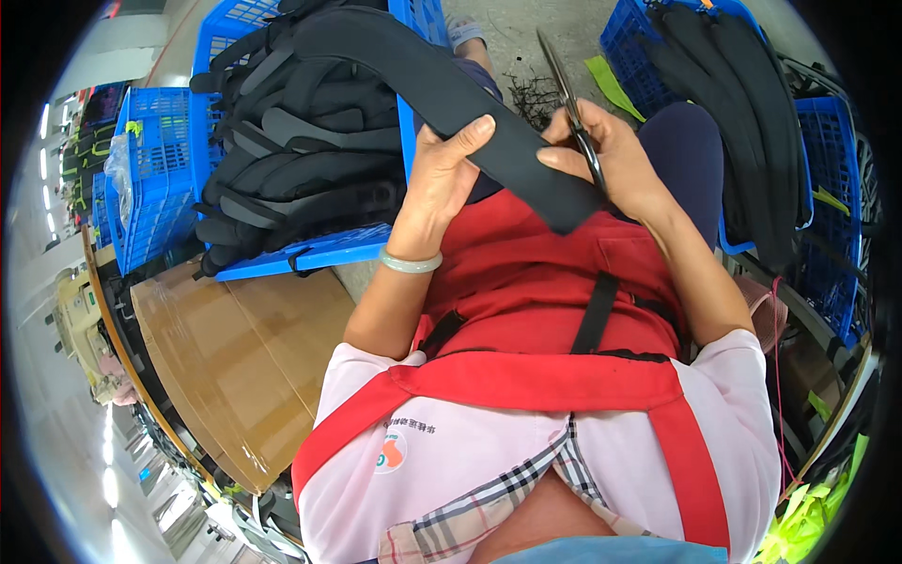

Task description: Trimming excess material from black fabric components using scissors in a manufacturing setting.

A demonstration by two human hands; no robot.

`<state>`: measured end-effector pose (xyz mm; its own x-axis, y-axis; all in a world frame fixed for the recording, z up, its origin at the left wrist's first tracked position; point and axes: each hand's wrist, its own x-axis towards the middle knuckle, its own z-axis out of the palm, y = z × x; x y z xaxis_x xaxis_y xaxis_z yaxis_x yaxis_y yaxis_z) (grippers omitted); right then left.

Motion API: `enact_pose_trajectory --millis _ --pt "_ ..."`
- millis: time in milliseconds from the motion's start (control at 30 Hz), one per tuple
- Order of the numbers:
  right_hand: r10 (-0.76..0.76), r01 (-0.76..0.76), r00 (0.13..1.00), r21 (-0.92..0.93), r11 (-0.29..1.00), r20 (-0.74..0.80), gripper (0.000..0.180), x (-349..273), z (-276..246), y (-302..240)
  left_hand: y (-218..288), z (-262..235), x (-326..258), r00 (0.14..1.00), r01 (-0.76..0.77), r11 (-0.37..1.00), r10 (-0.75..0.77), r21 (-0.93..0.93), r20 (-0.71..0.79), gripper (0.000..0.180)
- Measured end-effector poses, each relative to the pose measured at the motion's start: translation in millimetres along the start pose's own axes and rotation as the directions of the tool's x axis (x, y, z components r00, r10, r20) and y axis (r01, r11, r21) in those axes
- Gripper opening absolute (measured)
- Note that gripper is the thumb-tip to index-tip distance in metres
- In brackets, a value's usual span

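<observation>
Head view: the left hand [442,174] has its fingers clamped on a black padded strap [451,94] – held above the red apron [536,282] – while the right hand [611,155] grips scissors [568,99] beside it; blue crates [160,169] flank both sides

Pretty cramped here tbh. Blue crate [169,179] packed with black padded straps [301,141] blocks the left, another blue crate [832,207] with more straps walls off the right. Only open bit is the grey floor strip [512,42] between them, beyond the knees, with thread scraps [534,94] on it. Cardboard box [235,367] closes off lower left, and the red apron [536,282] fills the lap
</observation>
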<state>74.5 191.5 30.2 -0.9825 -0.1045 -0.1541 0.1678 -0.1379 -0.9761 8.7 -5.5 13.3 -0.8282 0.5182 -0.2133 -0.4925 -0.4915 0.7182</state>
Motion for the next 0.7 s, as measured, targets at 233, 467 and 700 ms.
enact_pose_trajectory --millis 233,467,700 --pt "0.005 -0.006 0.997 -0.013 1.000 -0.078 0.025 5.6 14.0 -4.1 -11.1 -0.9 -9.2 0.999 0.029 0.998 -0.027 0.064 -0.021 0.020" --pt "0.022 -0.032 0.995 -0.100 0.995 -0.099 0.019 -2.5 11.8 -4.8 -8.9 -3.8 -9.7 1.000 -0.031 0.996 0.031 0.078 0.003 0.022" --pt "0.122 -0.116 0.991 0.093 0.989 -0.058 0.017 -8.9 6.1 2.8 -3.8 19.3 -22.8 0.989 -0.140 0.944 0.150 0.299 -0.013 0.017"
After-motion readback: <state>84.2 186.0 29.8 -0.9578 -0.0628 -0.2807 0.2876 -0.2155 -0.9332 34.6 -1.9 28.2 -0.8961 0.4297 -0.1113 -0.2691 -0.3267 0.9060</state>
